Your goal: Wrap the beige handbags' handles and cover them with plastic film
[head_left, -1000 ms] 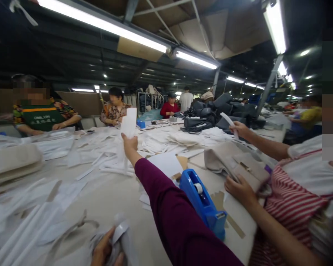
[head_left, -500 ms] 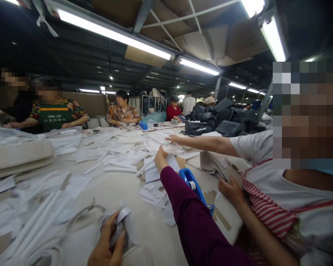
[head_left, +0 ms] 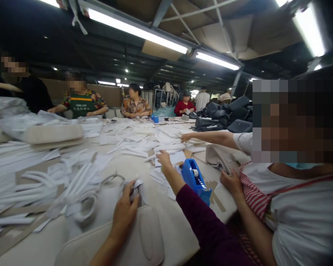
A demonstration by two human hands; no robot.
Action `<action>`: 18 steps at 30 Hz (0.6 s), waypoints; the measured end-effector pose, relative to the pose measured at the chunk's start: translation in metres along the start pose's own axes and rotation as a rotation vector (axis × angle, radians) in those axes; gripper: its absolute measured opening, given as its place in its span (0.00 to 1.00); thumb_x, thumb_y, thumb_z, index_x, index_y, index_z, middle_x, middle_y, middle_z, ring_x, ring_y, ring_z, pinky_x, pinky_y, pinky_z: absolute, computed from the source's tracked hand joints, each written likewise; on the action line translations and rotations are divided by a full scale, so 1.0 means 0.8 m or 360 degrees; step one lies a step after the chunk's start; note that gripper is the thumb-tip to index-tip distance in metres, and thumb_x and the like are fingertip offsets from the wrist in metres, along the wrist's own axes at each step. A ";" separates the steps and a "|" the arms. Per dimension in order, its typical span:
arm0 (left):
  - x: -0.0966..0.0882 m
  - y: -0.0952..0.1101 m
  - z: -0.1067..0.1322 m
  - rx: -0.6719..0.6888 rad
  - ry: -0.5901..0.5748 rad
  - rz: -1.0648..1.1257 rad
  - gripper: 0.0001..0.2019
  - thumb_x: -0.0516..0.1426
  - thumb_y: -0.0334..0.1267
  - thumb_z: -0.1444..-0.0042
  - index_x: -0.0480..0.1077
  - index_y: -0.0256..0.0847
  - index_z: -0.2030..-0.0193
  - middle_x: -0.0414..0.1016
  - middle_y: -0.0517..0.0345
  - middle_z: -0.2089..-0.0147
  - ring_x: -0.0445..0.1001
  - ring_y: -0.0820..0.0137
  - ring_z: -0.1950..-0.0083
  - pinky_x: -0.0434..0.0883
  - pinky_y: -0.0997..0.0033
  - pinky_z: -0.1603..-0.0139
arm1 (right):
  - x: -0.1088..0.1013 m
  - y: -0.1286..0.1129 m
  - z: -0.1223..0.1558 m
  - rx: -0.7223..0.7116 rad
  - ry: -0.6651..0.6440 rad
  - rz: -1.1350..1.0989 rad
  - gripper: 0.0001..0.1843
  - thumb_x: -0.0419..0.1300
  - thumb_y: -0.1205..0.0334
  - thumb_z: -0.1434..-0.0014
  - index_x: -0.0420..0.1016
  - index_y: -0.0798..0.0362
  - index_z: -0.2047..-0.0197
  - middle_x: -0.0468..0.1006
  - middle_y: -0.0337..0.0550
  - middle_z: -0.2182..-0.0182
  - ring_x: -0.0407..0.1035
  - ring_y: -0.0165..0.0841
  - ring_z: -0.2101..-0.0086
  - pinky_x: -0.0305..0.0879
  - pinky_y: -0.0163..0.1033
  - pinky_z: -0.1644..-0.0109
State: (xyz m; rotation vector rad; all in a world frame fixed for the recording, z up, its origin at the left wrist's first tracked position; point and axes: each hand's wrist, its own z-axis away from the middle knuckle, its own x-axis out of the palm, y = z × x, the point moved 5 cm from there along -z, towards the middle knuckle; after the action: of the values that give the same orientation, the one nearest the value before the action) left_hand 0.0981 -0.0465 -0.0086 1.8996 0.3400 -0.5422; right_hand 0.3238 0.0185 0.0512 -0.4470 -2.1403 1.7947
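My left hand [head_left: 126,207] is closed round a strap end wrapped in whitish film [head_left: 140,186], just above a beige handbag [head_left: 144,236] lying at the table's near edge. My right hand [head_left: 164,160], at the end of a purple sleeve, stretches over white paper sheets [head_left: 177,157] with fingers extended. A white paper roll [head_left: 169,148] lies right by its fingertips; whether they touch is unclear. The blue tape dispenser [head_left: 192,173] stands to the right of that forearm.
A co-worker's arm [head_left: 216,136] reaches across from the right; the other hand [head_left: 231,183] holds a beige piece [head_left: 220,157]. Paper rolls [head_left: 36,181] and a wrapped beige bag [head_left: 54,135] lie left. Dark bags [head_left: 224,114] are piled behind. Several people sit opposite.
The view has swung left and down, so more of the beige handbag shows. My right hand has come lower among the papers. The left hand keeps its hold.
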 end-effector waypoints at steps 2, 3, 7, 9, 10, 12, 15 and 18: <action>0.000 0.003 0.002 0.0021 0.0014 0.0020 0.24 0.51 0.40 0.44 0.62 0.43 0.39 0.75 0.48 0.47 0.74 0.58 0.45 0.70 0.57 0.44 | 0.011 0.018 0.034 0.0090 -0.0019 -0.0078 0.15 0.61 0.62 0.41 0.71 0.57 0.51 0.74 0.47 0.56 0.71 0.34 0.59 0.70 0.42 0.55; 0.000 0.003 0.002 0.0026 0.0023 0.0029 0.24 0.51 0.38 0.44 0.62 0.43 0.39 0.75 0.48 0.47 0.74 0.59 0.46 0.70 0.57 0.44 | 0.015 0.028 0.051 0.0128 -0.0033 -0.0120 0.15 0.61 0.65 0.45 0.72 0.57 0.53 0.75 0.46 0.57 0.71 0.34 0.60 0.69 0.41 0.56; 0.003 0.002 0.004 0.0027 0.0037 0.0062 0.24 0.52 0.34 0.43 0.62 0.43 0.39 0.74 0.48 0.46 0.73 0.60 0.46 0.68 0.57 0.43 | 0.022 0.059 0.105 0.0220 -0.0158 -0.0257 0.19 0.60 0.65 0.57 0.75 0.54 0.58 0.77 0.46 0.61 0.71 0.36 0.60 0.66 0.40 0.57; 0.004 0.002 0.005 0.0037 0.0042 0.0080 0.24 0.53 0.33 0.43 0.62 0.43 0.39 0.73 0.49 0.46 0.72 0.61 0.46 0.67 0.57 0.42 | 0.027 0.070 0.116 0.0271 -0.0250 -0.0300 0.21 0.60 0.62 0.58 0.75 0.54 0.58 0.78 0.47 0.61 0.71 0.37 0.59 0.66 0.41 0.57; 0.004 0.002 0.005 0.0051 0.0044 0.0092 0.24 0.53 0.32 0.43 0.62 0.44 0.39 0.73 0.49 0.45 0.72 0.61 0.46 0.67 0.58 0.42 | 0.032 0.074 0.118 0.0290 -0.0302 -0.0310 0.21 0.60 0.62 0.58 0.76 0.54 0.58 0.78 0.47 0.60 0.71 0.37 0.59 0.66 0.41 0.57; 0.003 0.004 0.006 0.0093 0.0060 0.0103 0.24 0.53 0.31 0.44 0.62 0.44 0.40 0.72 0.51 0.45 0.71 0.62 0.45 0.66 0.58 0.41 | 0.040 0.079 0.114 0.0304 -0.0385 -0.0291 0.21 0.60 0.61 0.57 0.76 0.53 0.57 0.77 0.47 0.59 0.70 0.36 0.60 0.66 0.41 0.59; 0.002 0.006 0.006 0.0163 0.0096 0.0076 0.23 0.54 0.29 0.45 0.63 0.44 0.41 0.71 0.51 0.44 0.70 0.63 0.44 0.66 0.60 0.41 | 0.047 0.081 0.106 0.0262 -0.0436 -0.0201 0.20 0.58 0.60 0.55 0.77 0.52 0.57 0.77 0.46 0.58 0.69 0.36 0.62 0.66 0.41 0.61; 0.002 0.008 0.006 0.0177 0.0111 0.0050 0.23 0.54 0.28 0.45 0.64 0.44 0.42 0.71 0.51 0.45 0.69 0.63 0.44 0.66 0.61 0.42 | 0.050 0.081 0.107 0.0196 -0.0518 -0.0129 0.20 0.58 0.60 0.53 0.77 0.52 0.55 0.78 0.44 0.57 0.68 0.35 0.61 0.64 0.40 0.60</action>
State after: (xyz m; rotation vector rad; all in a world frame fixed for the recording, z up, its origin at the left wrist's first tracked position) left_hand 0.1019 -0.0531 -0.0058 2.0313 0.3307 -0.4836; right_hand 0.2533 -0.0297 -0.0254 -0.0372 -2.1959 2.0543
